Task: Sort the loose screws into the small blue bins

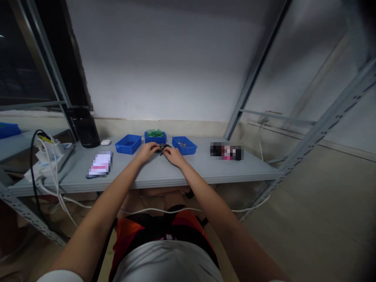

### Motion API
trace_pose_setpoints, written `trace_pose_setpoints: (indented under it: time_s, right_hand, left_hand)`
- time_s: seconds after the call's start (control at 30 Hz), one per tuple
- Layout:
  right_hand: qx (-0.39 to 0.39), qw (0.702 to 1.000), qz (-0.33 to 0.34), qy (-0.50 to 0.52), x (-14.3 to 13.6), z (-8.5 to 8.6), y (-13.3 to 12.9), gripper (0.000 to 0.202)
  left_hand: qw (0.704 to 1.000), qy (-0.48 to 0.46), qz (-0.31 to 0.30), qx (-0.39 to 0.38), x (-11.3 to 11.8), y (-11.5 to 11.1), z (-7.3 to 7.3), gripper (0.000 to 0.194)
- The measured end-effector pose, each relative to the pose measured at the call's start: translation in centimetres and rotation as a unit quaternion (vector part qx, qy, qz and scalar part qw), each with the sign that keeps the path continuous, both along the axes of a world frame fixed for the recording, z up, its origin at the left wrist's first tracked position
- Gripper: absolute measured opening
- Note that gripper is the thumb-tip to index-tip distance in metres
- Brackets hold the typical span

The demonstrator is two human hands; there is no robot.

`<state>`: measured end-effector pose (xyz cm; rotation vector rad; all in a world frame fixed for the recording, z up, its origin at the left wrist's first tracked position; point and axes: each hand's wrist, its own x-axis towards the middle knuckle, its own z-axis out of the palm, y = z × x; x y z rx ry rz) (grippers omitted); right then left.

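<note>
Both my hands meet over a small heap of dark, partly shiny pieces (162, 147) on the grey tabletop, too small to name. My left hand (147, 152) is at the heap's left side, its fingers bent and pinched together. From the right, my right hand (174, 155) reaches in with its fingertips closed at the front of the heap. Whatever sits between the fingers is too small to make out. Just behind are a blue tray (128, 150) at the left, a blue tray of green packets (155, 139) in the middle, and a blue tray of small metal pieces (190, 150) at the right.
On the shelf-like table (235, 172) are a phone (100, 164), a white earbud case (105, 142), a black bottle (86, 128) and a blurred-out item (226, 151). A white power strip (49, 162) with cables stands left. A white cable (152, 210) hangs below the front edge.
</note>
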<state>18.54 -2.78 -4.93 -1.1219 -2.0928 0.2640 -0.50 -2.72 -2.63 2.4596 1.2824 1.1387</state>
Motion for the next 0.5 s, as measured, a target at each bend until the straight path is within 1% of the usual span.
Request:
trace_pose_setpoints:
  time_s: [0.2,0.33,0.5]
  right_hand:
    - [0.016,0.998,-0.02,0.06,0.1,0.1,0.2,0.017]
    - [0.019,0.995,-0.007,0.094,0.0,0.3,0.2,0.017]
    - [0.023,0.994,0.013,0.109,-0.2,0.3,0.0,0.018]
  left_hand:
    - [1.0,0.023,0.005,-0.006,-0.3,0.7,-0.5,0.018]
    - [0.999,0.05,-0.007,-0.022,-0.4,1.1,-1.0,0.015]
    - [0.998,0.048,-0.014,-0.031,-0.4,1.4,-1.4,0.017]
